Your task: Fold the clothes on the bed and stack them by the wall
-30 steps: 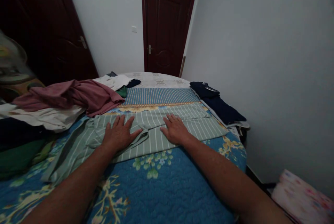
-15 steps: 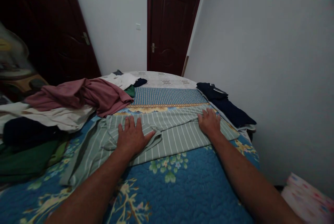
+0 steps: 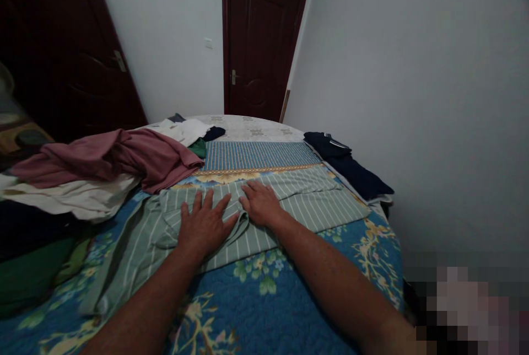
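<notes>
A pale green shirt with white stripes lies partly folded across the bed in front of me. My left hand rests flat on its left part, fingers spread, beside a loose folded edge near the thumb. Close to it, my right hand lies on the middle of the shirt with its fingers stretched forward and slightly bent. Neither hand grips the cloth visibly. The left end of the shirt hangs loosely toward the near left, with some wrinkles.
A blue floral quilt covers the bed. At left lies a heap of clothes, including a dark pink garment, a white one and a green one. Folded navy clothes lie along the right edge, near the wall. Dark red doors stand behind.
My right hand has moved left along the shirt, from its right part to the middle, near my left hand. The left hand stays on the cloth. The view has shifted slightly.
</notes>
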